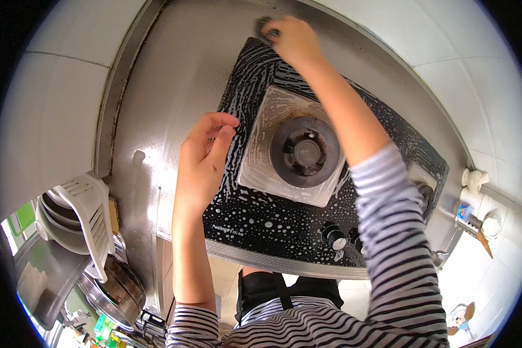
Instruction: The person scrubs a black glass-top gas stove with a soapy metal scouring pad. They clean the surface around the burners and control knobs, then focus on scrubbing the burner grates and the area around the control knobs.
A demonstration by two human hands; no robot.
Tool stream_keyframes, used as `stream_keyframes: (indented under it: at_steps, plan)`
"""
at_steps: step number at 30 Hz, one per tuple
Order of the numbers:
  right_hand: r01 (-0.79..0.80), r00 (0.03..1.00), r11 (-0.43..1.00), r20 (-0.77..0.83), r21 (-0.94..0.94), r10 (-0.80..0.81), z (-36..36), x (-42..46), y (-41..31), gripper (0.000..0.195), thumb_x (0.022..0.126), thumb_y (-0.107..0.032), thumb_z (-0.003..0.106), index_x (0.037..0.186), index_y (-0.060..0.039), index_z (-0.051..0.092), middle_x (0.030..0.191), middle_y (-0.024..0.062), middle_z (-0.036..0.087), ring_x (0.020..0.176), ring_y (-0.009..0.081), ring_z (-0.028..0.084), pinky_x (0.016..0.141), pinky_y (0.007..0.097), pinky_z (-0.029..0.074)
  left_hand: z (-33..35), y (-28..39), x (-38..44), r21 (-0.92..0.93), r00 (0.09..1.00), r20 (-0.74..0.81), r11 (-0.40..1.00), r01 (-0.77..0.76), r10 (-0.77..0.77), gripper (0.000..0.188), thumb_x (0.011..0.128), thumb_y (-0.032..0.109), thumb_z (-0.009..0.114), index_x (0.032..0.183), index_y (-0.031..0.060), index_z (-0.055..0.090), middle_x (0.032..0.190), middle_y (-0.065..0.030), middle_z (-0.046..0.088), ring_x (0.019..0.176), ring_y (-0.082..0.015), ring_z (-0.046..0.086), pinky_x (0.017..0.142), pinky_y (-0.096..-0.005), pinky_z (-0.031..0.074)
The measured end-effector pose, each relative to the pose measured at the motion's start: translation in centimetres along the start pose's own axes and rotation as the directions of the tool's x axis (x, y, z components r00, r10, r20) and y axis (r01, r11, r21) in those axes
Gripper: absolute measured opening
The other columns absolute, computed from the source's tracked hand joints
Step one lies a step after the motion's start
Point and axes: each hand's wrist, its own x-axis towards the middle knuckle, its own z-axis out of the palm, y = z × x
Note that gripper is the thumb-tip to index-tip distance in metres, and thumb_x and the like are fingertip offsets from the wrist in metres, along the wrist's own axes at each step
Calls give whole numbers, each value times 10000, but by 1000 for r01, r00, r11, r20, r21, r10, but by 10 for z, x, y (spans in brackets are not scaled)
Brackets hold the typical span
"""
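My right hand (298,41) is closed on a dark scouring pad (263,29), blurred, at the far left corner of a black glass gas cooktop (248,217). Soapy streaks and droplets cover the glass. My left hand (206,156) hangs by the cooktop's left edge, fingers loosely curled and holding nothing. Between my arms lies a square metal plate (256,174) with a round burner (306,152); brown stains mark both. Two control knobs, one of them a black knob (333,237), sit at the front edge, the other partly hidden by my right sleeve.
A stainless steel counter (174,65) surrounds the cooktop, with tiled walls (448,39) behind it. At the left, a white plastic rack (87,217) stands by stacked bowls and a metal pot (124,287). Bottles and a wall-mounted holder are at the right.
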Motion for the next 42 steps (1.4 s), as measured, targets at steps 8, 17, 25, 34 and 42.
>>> stream_keyframes:
  at_steps: [8, 17, 25, 34, 42]
  plan:
    - [-75, 980, 996, 180, -56, 84, -28, -34, 52, 253, 839, -58, 738, 1041, -207, 775, 1090, 93, 714, 1044, 334, 678, 931, 444, 552, -46, -26, -16, 5, 994, -107, 999, 36, -35, 189, 1041, 140, 522, 1105, 3, 635, 1064, -45, 651, 1051, -152, 597, 986, -297, 431]
    - [21, 992, 999, 123, 25, -24, 14, 20, -8, 285, 805, -53, 734, 1048, -197, 770, 1082, 115, 689, 1026, 355, 676, 914, 448, 556, -57, -41, -31, -15, 993, -118, 1000, 19, -21, 196, 1028, 162, 558, 1120, 16, 651, 1045, -69, 701, 976, -168, 633, 879, -308, 488]
    - [-110, 958, 994, 267, 26, 99, 22, 75, -64, 157, 918, 20, 610, 1015, 8, 732, 904, 234, 691, 710, 322, 651, 630, 429, 508, -77, -50, -72, -172, 969, -227, 983, 61, -100, 189, 1015, 139, 520, 1097, 10, 630, 1074, -42, 654, 1054, -148, 590, 957, -292, 428]
    - [205, 932, 970, 277, 128, -234, 22, 20, -70, 284, 798, 61, 661, 1046, -77, 669, 1122, 143, 693, 997, 366, 683, 817, 409, 550, -102, -54, -154, -165, 946, -312, 986, 39, -89, 195, 1006, 119, 518, 1108, -14, 617, 1075, -70, 650, 1032, -160, 600, 992, -316, 440]
    - [500, 650, 727, 350, 471, -674, 18, -136, -247, 381, 782, 100, 588, 1093, -71, 724, 1089, 166, 683, 1060, 367, 634, 935, 452, 519, -94, -91, -223, -362, 898, -393, 931, 47, -198, 134, 1016, 58, 528, 1096, -7, 614, 1040, -56, 656, 1015, -150, 604, 949, -293, 458]
